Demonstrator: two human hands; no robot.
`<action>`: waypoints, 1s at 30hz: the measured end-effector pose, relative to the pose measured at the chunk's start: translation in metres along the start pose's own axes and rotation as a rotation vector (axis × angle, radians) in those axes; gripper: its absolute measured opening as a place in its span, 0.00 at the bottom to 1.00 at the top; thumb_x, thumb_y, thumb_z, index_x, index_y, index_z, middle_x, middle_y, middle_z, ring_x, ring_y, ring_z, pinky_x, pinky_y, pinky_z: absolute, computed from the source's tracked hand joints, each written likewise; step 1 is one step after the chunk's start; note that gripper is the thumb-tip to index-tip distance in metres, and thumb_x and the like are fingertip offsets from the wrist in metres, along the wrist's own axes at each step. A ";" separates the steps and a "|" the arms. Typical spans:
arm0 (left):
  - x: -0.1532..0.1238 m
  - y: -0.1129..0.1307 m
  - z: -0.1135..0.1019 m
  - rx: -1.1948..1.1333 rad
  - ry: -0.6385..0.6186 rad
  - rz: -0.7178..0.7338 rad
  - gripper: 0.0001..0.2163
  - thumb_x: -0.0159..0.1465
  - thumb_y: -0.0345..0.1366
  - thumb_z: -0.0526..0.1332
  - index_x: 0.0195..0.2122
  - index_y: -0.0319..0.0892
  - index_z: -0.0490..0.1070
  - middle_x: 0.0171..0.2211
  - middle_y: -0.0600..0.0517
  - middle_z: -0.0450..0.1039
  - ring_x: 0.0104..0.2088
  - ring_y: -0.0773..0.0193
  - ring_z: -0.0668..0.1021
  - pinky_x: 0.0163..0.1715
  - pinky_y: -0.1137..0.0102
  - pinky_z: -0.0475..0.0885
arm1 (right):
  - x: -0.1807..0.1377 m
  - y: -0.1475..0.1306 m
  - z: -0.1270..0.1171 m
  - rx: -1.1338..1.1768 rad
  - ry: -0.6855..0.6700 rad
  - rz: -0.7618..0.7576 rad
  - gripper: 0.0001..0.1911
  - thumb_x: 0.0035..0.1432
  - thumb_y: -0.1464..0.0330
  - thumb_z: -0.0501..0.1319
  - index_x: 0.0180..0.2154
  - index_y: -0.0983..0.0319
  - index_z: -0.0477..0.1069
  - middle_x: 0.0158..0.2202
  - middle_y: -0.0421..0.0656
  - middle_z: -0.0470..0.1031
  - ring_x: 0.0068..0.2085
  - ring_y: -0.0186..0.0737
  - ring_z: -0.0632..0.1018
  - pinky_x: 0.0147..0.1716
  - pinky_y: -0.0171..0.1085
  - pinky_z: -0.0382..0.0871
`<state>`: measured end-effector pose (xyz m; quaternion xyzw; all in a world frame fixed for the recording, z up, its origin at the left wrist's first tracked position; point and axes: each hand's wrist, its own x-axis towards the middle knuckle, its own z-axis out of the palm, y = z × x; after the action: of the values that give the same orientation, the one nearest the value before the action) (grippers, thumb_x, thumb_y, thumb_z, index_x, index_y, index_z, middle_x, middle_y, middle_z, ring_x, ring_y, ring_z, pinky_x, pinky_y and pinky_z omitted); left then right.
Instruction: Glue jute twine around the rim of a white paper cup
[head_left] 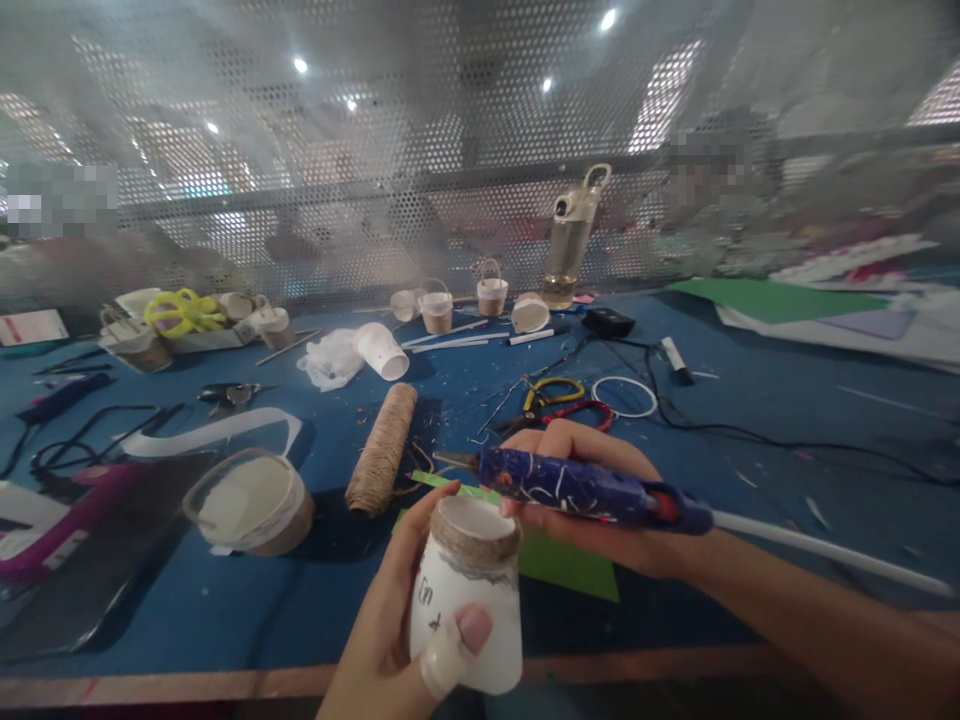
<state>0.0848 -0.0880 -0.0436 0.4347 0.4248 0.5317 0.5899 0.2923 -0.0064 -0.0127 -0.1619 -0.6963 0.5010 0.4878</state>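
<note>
My left hand point(390, 630) is wrapped round a white paper cup point(466, 600) whose rim is wound with brown twine. The cup is held upright near the table's front edge. My right hand point(600, 510) grips a blue hot glue gun point(585, 488), its nozzle pointing left just above the cup's rim. A white glue stick point(825, 550) juts out of the gun's back to the right. A roll of jute twine point(381, 448) lies on the blue table point(750, 400) just beyond the cup, and a green paper sheet point(570, 565) lies under my right hand.
A twine-wrapped cup with a handle point(251, 502) lies on its side at left. Pliers point(555, 405), a white ring point(624, 396), scissors point(229, 395), cables, more small cup baskets point(436, 308) and a water bottle point(570, 240) stand farther back. A perforated metal screen closes the rear.
</note>
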 end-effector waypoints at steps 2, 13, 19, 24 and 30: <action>0.000 0.001 0.000 0.012 0.030 -0.023 0.32 0.58 0.53 0.76 0.62 0.54 0.73 0.58 0.44 0.82 0.55 0.42 0.84 0.35 0.68 0.82 | -0.001 0.000 -0.001 -0.002 0.021 0.013 0.10 0.62 0.75 0.70 0.35 0.57 0.71 0.37 0.41 0.82 0.42 0.41 0.83 0.42 0.42 0.78; 0.003 0.005 0.011 0.012 0.161 0.065 0.36 0.62 0.50 0.73 0.68 0.56 0.61 0.44 0.48 0.79 0.22 0.64 0.80 0.13 0.77 0.75 | -0.001 -0.006 -0.003 -0.142 0.067 0.014 0.11 0.60 0.74 0.71 0.33 0.56 0.72 0.35 0.40 0.81 0.39 0.42 0.83 0.39 0.41 0.79; 0.007 0.001 0.000 -0.017 0.129 0.033 0.39 0.59 0.54 0.75 0.67 0.54 0.60 0.42 0.50 0.80 0.30 0.60 0.83 0.19 0.76 0.80 | -0.005 -0.002 -0.005 -0.104 0.073 0.154 0.12 0.59 0.71 0.75 0.36 0.58 0.72 0.38 0.41 0.83 0.39 0.39 0.83 0.39 0.37 0.78; 0.006 0.002 0.000 -0.080 0.144 -0.018 0.43 0.57 0.54 0.77 0.68 0.55 0.56 0.44 0.49 0.78 0.26 0.57 0.83 0.11 0.73 0.77 | -0.005 0.000 -0.003 -0.068 0.126 0.318 0.15 0.54 0.70 0.78 0.35 0.58 0.73 0.36 0.38 0.83 0.38 0.38 0.82 0.38 0.36 0.77; 0.005 0.001 -0.001 -0.064 0.180 -0.020 0.45 0.54 0.56 0.77 0.68 0.54 0.58 0.50 0.44 0.79 0.31 0.54 0.86 0.15 0.74 0.79 | -0.003 0.005 -0.002 -0.030 0.108 0.398 0.13 0.55 0.65 0.78 0.38 0.59 0.76 0.37 0.39 0.81 0.38 0.37 0.80 0.37 0.35 0.74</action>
<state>0.0839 -0.0829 -0.0433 0.3619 0.4632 0.5758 0.5682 0.2942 -0.0045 -0.0186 -0.3300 -0.6308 0.5677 0.4134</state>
